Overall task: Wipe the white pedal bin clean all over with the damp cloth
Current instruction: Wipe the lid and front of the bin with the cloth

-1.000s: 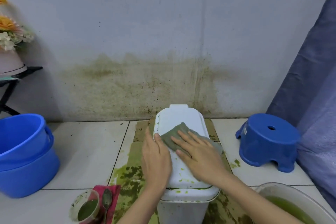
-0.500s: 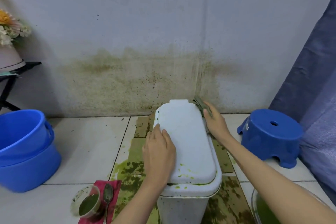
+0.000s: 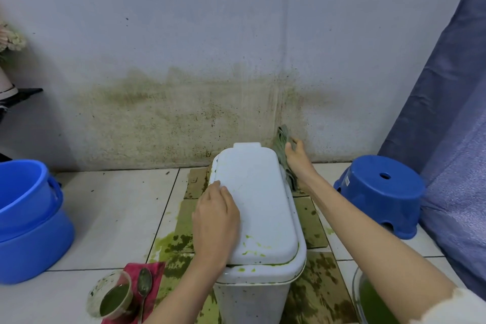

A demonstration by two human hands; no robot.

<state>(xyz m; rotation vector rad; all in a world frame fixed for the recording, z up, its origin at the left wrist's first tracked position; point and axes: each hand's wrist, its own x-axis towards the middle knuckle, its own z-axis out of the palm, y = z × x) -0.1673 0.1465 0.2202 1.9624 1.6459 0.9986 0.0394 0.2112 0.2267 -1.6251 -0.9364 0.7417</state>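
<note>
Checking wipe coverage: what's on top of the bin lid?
On the lid: the left hand resting flat, and green splatter near the front edge. The lid under that hand is hidden. The cloth is at the lid's right side, not on top.

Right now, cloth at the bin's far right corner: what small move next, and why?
Probably draw the cloth in the right hand back along the lid's right edge toward the green splatter at the near end; the left hand already steadies the lid.

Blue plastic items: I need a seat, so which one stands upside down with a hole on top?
The blue stool at right; the stacked blue buckets at left stand open-topped.
</note>
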